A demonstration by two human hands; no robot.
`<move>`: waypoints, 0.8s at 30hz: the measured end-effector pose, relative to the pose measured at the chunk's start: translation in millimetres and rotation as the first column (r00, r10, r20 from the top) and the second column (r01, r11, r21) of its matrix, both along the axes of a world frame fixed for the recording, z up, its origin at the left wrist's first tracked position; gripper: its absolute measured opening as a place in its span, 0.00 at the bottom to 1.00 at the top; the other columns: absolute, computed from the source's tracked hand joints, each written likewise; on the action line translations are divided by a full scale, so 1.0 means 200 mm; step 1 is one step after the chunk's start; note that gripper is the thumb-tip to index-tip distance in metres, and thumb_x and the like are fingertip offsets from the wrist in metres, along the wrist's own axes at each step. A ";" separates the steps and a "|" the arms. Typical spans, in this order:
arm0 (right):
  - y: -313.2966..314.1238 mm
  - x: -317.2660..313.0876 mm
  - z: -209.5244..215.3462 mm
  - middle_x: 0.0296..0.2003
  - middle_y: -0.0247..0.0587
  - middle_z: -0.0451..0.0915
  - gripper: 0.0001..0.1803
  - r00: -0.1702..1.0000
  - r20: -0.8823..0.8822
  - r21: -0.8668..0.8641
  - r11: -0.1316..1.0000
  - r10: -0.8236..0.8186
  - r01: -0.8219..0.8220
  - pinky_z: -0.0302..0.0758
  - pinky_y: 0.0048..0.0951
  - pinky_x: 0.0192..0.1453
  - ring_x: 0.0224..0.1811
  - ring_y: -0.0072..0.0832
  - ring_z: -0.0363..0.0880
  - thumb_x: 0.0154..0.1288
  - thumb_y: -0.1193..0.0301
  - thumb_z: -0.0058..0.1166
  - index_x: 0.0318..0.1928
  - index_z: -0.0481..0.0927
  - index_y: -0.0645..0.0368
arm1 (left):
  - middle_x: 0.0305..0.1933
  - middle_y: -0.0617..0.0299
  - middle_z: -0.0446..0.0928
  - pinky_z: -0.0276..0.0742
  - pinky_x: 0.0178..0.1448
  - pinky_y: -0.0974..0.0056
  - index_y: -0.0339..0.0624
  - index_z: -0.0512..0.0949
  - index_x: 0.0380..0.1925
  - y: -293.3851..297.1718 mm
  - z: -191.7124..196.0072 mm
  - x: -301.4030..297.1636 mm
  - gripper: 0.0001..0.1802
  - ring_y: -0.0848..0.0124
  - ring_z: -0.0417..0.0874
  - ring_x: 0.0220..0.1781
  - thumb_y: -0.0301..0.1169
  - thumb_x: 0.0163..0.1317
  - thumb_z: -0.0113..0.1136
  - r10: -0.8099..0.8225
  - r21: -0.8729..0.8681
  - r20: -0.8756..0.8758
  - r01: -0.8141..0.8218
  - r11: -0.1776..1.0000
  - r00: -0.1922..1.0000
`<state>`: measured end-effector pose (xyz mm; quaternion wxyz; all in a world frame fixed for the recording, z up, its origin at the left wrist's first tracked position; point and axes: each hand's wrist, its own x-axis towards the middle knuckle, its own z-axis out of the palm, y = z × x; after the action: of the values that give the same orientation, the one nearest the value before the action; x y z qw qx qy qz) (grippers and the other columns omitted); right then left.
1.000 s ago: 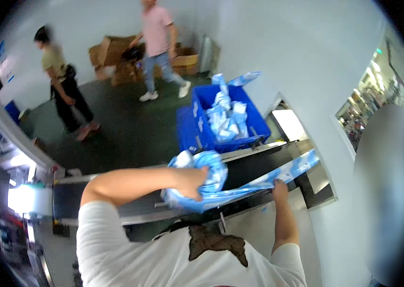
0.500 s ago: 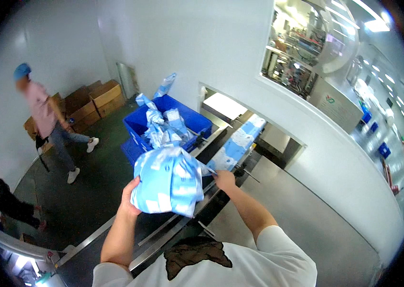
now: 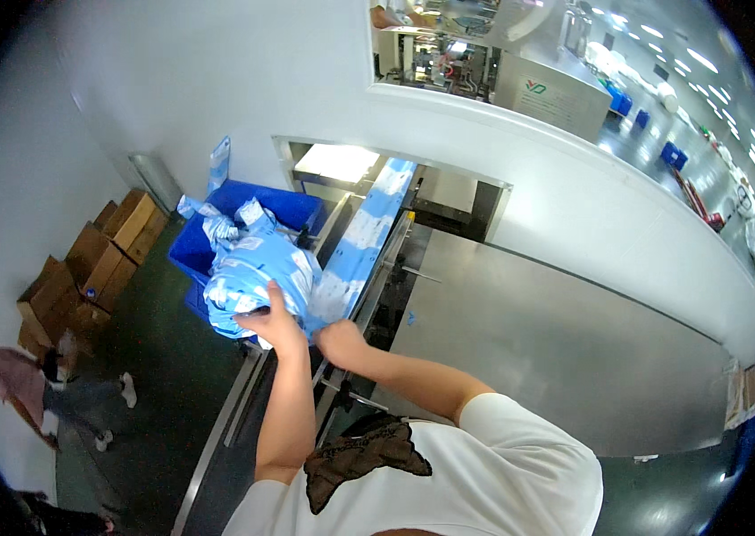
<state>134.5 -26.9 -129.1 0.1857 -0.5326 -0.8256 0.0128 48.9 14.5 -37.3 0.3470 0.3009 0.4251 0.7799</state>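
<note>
My left hand [image 3: 277,329] is pressed against a bulky wrapped bundle of blue-and-white printed film [image 3: 261,268], thumb on its near face and fingers curled at its lower side. The bundle sits over the near edge of a blue plastic bin [image 3: 292,207], which holds more crumpled film of the same print. My right hand [image 3: 342,345] is closed on the near end of a blue-and-white film strip [image 3: 361,246], beside the bundle. That strip lies along a narrow conveyor and runs back through a wall opening. Where the strip meets the bundle is partly hidden by my hands.
Metal conveyor rails [image 3: 225,424] run toward me at lower left. Right of the conveyor lies a broad steel tabletop [image 3: 556,348]. Open cardboard boxes [image 3: 96,263] line the left wall, near a walking person [image 3: 16,380]. Machinery [image 3: 449,67] shows behind a window.
My view has swung to the right. The bundle has gone from in front of me to the bin's near edge, my left hand still on it. The person at left has walked on.
</note>
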 end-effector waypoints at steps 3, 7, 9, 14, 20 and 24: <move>-0.04 -0.03 -0.01 0.19 0.42 0.77 0.06 0.990 -0.128 0.069 0.996 0.064 -0.055 0.71 0.41 0.33 0.24 0.41 0.77 0.43 0.69 0.52 0.17 0.75 0.57 | 0.64 0.30 0.48 0.48 0.68 0.52 0.19 0.33 0.61 0.05 -0.14 0.06 0.54 0.49 0.55 0.66 0.36 0.53 0.64 0.044 -0.027 -0.557 -0.070 0.997 0.829; -0.08 -0.07 -0.03 0.26 0.43 0.78 0.06 0.936 -0.313 0.129 0.984 0.160 -0.125 0.66 0.42 0.46 0.33 0.41 0.76 0.47 0.70 0.53 0.27 0.78 0.57 | 0.64 0.21 0.36 0.36 0.71 0.55 0.17 0.22 0.58 0.08 -0.21 0.04 0.62 0.39 0.42 0.69 0.36 0.50 0.66 -0.087 -0.100 -0.785 0.013 0.995 0.614; -0.11 -0.08 0.01 0.32 0.42 0.78 0.09 0.930 -0.324 0.044 0.984 0.176 -0.171 0.63 0.42 0.50 0.40 0.39 0.75 0.49 0.72 0.53 0.34 0.77 0.57 | 0.64 0.20 0.36 0.38 0.72 0.56 0.16 0.21 0.58 0.11 -0.24 0.01 0.62 0.35 0.42 0.69 0.33 0.49 0.66 -0.085 -0.087 -0.864 0.019 0.996 0.497; -0.17 -0.10 0.04 0.40 0.40 0.76 0.14 0.879 -0.381 0.032 0.955 0.285 -0.295 0.60 0.41 0.55 0.49 0.36 0.72 0.51 0.75 0.52 0.41 0.75 0.55 | 0.63 0.22 0.43 0.52 0.68 0.56 0.19 0.22 0.59 0.10 -0.36 -0.11 0.60 0.38 0.53 0.66 0.22 0.45 0.64 -0.397 -0.382 -0.916 0.192 0.904 0.049; -0.25 -0.07 0.08 0.34 0.44 0.77 0.15 0.726 -0.549 0.152 0.903 0.415 -0.401 0.67 0.42 0.50 0.42 0.41 0.75 0.53 0.78 0.51 0.44 0.75 0.56 | 0.55 0.23 0.59 0.69 0.58 0.55 0.19 0.22 0.59 -0.04 -0.25 -0.16 0.52 0.39 0.70 0.53 0.20 0.50 0.54 -0.616 -0.657 -0.739 0.087 0.749 -0.275; -0.33 0.05 0.09 0.33 0.41 0.78 0.19 0.687 -0.476 0.308 0.836 0.549 -0.455 0.73 0.38 0.41 0.36 0.38 0.78 0.49 0.79 0.55 0.45 0.75 0.55 | 0.52 0.26 0.64 0.74 0.49 0.56 0.15 0.26 0.59 -0.18 -0.10 -0.14 0.54 0.43 0.75 0.48 0.25 0.49 0.59 -0.606 -0.737 -0.626 0.119 0.665 -0.490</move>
<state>144.9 -92.5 -110.8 0.4457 -0.2415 -0.8495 0.1460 21.6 -22.0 -56.5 0.1788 0.8559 0.4819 -0.0572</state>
